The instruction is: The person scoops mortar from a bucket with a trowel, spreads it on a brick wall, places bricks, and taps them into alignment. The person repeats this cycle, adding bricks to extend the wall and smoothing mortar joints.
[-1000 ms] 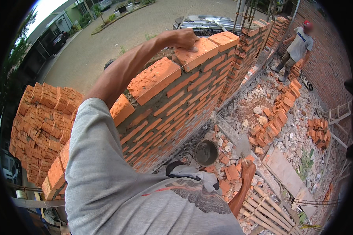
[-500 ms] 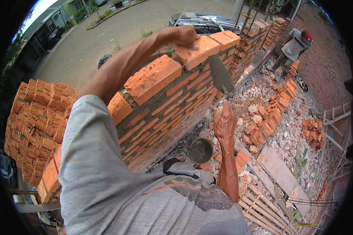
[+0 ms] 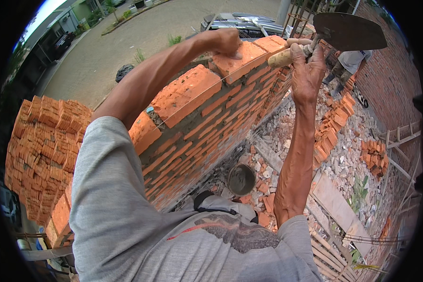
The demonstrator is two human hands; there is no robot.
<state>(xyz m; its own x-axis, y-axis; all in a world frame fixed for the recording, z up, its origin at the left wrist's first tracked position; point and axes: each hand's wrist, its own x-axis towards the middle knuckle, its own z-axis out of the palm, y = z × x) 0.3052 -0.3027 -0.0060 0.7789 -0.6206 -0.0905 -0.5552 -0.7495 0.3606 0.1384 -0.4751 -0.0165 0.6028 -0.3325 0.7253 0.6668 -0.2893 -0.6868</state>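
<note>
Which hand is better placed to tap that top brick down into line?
Right. The right hand already holds the trowel raised just beside the top brick, while the left hand rests on that brick, steadying it.

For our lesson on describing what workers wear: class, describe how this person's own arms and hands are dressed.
Both arms come out of a grey short-sleeved shirt with a dark print and a thin red line on the front. Its sleeves end near the upper arms, so the forearms are bare. The left hand and right hand wear no gloves. No watch, ring or wristband shows.
</note>
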